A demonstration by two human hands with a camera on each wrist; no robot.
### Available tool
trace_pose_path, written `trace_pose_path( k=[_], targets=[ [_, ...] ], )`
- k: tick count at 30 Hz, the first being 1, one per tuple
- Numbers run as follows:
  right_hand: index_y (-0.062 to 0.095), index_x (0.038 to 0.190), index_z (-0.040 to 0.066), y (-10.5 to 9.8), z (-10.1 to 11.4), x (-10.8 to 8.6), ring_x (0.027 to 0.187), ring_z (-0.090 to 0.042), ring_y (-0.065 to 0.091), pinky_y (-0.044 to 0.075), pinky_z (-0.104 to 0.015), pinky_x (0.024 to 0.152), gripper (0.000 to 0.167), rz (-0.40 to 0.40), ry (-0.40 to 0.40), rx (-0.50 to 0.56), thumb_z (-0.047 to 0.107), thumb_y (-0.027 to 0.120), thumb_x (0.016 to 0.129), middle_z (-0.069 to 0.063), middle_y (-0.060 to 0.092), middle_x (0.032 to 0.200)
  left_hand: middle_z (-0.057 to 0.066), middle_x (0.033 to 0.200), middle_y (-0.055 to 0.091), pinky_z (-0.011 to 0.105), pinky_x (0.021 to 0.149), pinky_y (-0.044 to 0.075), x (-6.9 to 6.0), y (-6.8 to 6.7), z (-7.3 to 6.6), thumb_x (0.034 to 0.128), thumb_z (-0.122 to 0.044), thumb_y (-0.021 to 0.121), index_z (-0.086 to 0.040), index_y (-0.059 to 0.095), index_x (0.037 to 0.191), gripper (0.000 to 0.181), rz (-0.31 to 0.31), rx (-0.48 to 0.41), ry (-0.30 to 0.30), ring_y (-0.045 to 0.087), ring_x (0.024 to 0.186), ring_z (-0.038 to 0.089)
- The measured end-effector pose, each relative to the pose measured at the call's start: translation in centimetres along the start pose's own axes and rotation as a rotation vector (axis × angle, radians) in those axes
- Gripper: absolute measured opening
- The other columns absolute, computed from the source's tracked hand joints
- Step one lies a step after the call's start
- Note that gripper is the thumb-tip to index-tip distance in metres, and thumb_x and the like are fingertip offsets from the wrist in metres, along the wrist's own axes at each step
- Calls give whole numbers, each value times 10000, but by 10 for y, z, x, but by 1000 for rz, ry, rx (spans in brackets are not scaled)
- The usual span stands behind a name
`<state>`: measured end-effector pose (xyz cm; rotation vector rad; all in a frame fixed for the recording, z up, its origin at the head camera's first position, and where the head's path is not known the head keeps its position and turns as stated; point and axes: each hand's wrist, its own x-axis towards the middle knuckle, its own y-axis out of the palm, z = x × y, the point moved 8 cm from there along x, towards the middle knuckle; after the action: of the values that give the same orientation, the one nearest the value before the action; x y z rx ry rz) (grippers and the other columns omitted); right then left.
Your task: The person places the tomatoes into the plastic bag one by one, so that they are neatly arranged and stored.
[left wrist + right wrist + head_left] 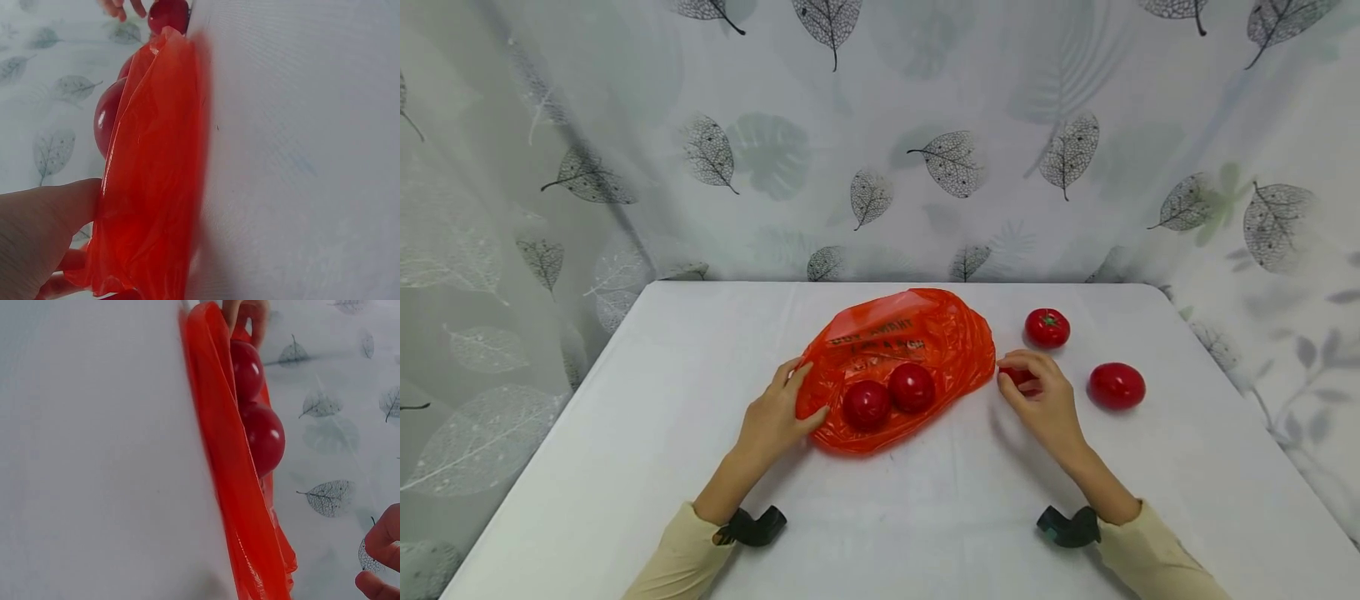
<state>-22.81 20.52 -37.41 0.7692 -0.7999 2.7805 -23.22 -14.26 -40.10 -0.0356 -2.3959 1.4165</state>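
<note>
A red plastic bag (pixel 880 333) with dark printing lies on the white table, its rim open. Two glossy red tomatoes (pixel 867 406) sit side by side inside the bag's near part. My left hand (pixel 775 417) grips the bag's left edge, with the thumb (pixel 81 203) apart from the fingers behind the film. Just right of the bag, my right hand (pixel 1037 396) hovers over another red tomato (pixel 1018 377), partly hidden by its fingers. Thumb and forefinger are spread in the right wrist view, with nothing between them there.
A tomato with a green calyx (pixel 1047 327) lies behind my right hand. Another smooth, oval red tomato (pixel 1116 386) is to its right. The white table (pixel 880 517) ends at a leaf-patterned curtain (pixel 880 150) at the back and sides.
</note>
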Motion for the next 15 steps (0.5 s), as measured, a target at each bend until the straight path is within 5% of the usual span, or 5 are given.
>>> trace_pose_path(
  k=[15],
  targets=[
    [695, 1063, 12, -12, -17, 4, 1009, -64, 469, 462, -145, 686, 227, -27, 48, -35, -19, 687, 838, -150, 601, 1172, 188, 1381, 479, 518, 773, 576, 0, 2, 2, 799, -274, 792, 23, 509, 1364, 698, 19, 1, -13, 615, 1115, 377]
  ],
)
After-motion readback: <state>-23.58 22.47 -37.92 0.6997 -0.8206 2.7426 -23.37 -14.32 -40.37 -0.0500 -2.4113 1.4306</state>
